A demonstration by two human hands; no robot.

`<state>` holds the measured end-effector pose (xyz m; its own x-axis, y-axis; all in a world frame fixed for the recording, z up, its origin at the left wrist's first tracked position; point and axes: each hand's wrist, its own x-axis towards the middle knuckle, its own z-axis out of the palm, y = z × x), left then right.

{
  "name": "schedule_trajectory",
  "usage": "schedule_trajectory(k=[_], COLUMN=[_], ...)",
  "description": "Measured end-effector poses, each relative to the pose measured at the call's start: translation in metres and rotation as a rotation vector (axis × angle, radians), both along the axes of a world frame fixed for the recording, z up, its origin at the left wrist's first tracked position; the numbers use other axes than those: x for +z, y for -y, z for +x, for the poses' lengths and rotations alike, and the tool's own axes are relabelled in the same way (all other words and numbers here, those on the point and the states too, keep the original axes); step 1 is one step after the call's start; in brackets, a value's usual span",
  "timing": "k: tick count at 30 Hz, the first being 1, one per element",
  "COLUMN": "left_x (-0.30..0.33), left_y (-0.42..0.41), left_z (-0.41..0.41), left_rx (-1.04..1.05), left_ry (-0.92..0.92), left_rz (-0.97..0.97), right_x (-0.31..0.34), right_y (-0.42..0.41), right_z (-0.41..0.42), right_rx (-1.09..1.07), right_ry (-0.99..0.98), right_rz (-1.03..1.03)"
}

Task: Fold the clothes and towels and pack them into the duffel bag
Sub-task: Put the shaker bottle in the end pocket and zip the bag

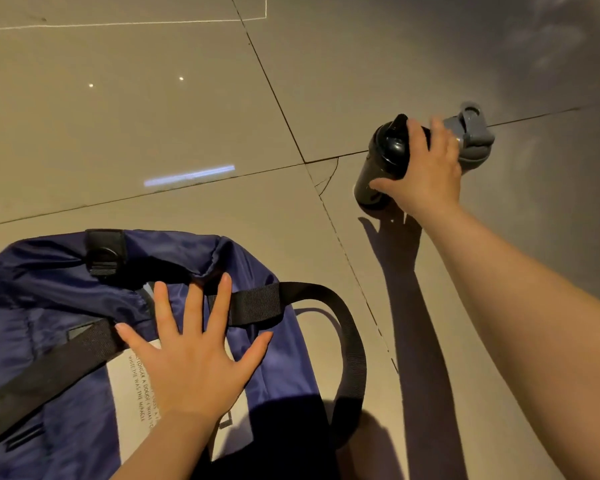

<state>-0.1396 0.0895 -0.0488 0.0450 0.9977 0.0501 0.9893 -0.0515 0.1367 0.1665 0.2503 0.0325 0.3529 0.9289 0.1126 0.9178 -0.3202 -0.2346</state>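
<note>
1. The left hand [187, 358] is pressing flat on the navy duffel bag [49, 306], fingers straight and spread, gripping nothing.
2. The bag is lying on the tiled floor [153, 116], its black strap [355, 348] looping out to the right.
3. The right hand [426, 174] is wrapping curled fingers round a black bottle [383, 161], well apart from the bag; a grey bottle [471, 133] is lying just behind it.
4. No clothes or towels are showing; folding looks finished, and packing seems to be the step in hand.
5. The next move is probably calling for carrying the bottle across to the bag's opening.
</note>
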Motion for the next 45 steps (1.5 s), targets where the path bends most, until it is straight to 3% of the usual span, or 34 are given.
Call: schedule_trajectory(k=[9,13,19,24,28,32,34,37,41,45], left_x=[0.002,-0.001,0.003,0.038,0.072,0.079,0.068,0.049,0.021,0.018], left_y=[-0.011,-0.036,-0.038,-0.021,0.051,0.151,0.177,0.186,0.183,0.169], left_z=[-0.002,-0.009,-0.013,-0.026,-0.045,-0.079,-0.093,-0.092,-0.083,-0.078], left_rx=[-0.017,-0.007,-0.011,-0.066,-0.404,-0.937,-1.068,-0.91,-0.539,-0.494], left_ry=[0.003,0.002,-0.035,0.096,0.154,-0.054,-0.171,-0.221,-0.009,0.134], left_rz=[-0.006,0.039,0.008,-0.119,-0.175,-0.24,-0.17,-0.178,-0.325,-0.33], right_x=[-0.002,0.001,0.018,0.027,0.027,0.037,0.041,0.047,0.053,0.054], right_y=[0.01,0.074,0.188,0.261,0.311,0.345,0.366,0.398,0.433,0.46], right_z=[-0.01,-0.01,-0.006,-0.025,-0.039,-0.05,-0.054,-0.055,-0.057,-0.072], right_rx=[-0.01,0.13,0.294,0.438,0.41,0.356,0.289,0.158,0.072,0.012], right_ry=[-0.121,-0.111,-0.025,0.027,0.093,0.207,0.131,-0.104,-0.381,-0.828], right_rz=[0.076,0.038,-0.187,-0.28,-0.248,-0.224,-0.291,-0.388,-0.385,-0.457])
